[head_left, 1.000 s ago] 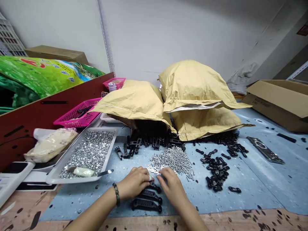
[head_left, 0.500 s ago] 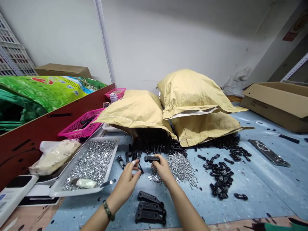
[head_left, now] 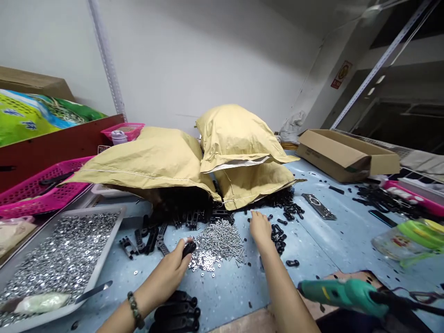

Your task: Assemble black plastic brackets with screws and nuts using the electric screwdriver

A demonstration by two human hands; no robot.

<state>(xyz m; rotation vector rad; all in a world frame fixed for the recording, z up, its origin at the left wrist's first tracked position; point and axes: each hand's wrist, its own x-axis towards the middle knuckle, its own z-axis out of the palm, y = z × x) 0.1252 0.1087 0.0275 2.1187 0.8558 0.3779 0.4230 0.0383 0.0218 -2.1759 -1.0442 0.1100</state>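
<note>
My left hand (head_left: 172, 267) is closed on a black plastic bracket (head_left: 189, 248), held just left of a heap of silver screws and washers (head_left: 217, 242) on the blue mat. My right hand (head_left: 261, 228) reaches to the right of that heap. Its fingers lie spread over a scatter of small black links (head_left: 279, 232), holding nothing I can see. A stack of black brackets (head_left: 176, 311) lies near my left forearm at the front edge.
Three tan paper sacks (head_left: 229, 138) are piled behind a spill of black parts. A grey tray of silver nuts (head_left: 52, 259) sits at left beside pink baskets (head_left: 41, 185). A green power tool (head_left: 343, 293) lies at front right, a cardboard box (head_left: 347, 152) further back.
The view has swung to the right. The bracket passed from my right hand to my left. My right hand moved right to the black links.
</note>
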